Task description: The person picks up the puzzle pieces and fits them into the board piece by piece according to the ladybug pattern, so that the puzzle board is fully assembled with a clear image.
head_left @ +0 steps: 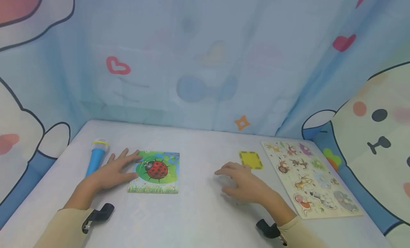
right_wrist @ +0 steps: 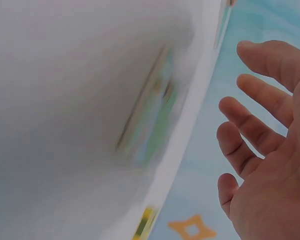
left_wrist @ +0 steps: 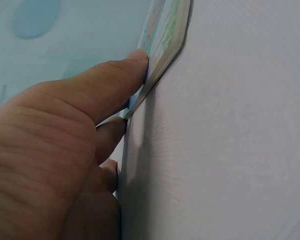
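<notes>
A square ladybug picture board [head_left: 157,169] lies on the table at left of centre. My left hand [head_left: 112,171] is spread, its fingertips and thumb touching the board's left side; in the left wrist view the thumb rests at the edge of the board [left_wrist: 165,40]. Over the table to the right hangs my right hand [head_left: 245,182], holding nothing, its fingers loosely bent and apart. Just beyond those fingers is a yellow square [head_left: 251,160] with dark edge marks. A small greenish patch [head_left: 241,203] shows below the right hand, mostly hidden. The right wrist view shows a blurred green-and-blue flat board [right_wrist: 152,112].
A blue toy microphone [head_left: 96,157] with a yellow ring lies left of the left hand, partly covered by it. An animal puzzle board [head_left: 310,180] fills the table's right side. Behind the white table [head_left: 192,219] hangs a printed blue curtain [head_left: 205,62].
</notes>
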Motion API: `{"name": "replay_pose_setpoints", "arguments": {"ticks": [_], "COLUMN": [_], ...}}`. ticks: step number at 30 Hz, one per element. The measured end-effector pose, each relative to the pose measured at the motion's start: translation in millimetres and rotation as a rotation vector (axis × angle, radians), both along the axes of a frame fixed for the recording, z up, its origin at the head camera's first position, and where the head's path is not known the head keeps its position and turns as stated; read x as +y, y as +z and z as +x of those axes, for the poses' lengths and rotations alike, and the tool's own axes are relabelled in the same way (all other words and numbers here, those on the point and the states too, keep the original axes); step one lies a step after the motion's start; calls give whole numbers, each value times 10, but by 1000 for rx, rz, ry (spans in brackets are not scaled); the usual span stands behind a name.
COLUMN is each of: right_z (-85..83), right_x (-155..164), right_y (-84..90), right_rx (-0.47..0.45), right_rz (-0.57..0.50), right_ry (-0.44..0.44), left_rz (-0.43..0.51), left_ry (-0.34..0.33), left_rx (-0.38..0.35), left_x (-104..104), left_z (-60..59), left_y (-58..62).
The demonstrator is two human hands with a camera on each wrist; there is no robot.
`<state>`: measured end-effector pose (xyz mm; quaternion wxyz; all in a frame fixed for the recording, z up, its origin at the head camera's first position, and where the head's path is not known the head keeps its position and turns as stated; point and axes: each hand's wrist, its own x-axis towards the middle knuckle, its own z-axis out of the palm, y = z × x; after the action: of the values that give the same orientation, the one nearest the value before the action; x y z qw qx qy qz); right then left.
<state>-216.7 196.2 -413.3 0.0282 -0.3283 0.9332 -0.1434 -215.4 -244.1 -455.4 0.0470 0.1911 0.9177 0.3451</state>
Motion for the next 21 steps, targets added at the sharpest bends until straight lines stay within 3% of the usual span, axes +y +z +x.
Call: {"name": "replay_pose_setpoints", "arguments": {"ticks": [7, 15, 21], "right_z": [65, 190, 225], "right_x": [333, 567, 613], "right_y": [-59, -80, -85], "right_rx": [5, -124, -131], "right_rz": [41, 78, 70], "right_ry": [-46, -114, -69], "left_rz": [4, -3, -4], "left_ry": [4, 3, -4], "left_rx": [-1, 4, 0], "left_x": [4, 2, 2], "left_z": [26, 24, 15], "left_y": [12, 23, 16]}}
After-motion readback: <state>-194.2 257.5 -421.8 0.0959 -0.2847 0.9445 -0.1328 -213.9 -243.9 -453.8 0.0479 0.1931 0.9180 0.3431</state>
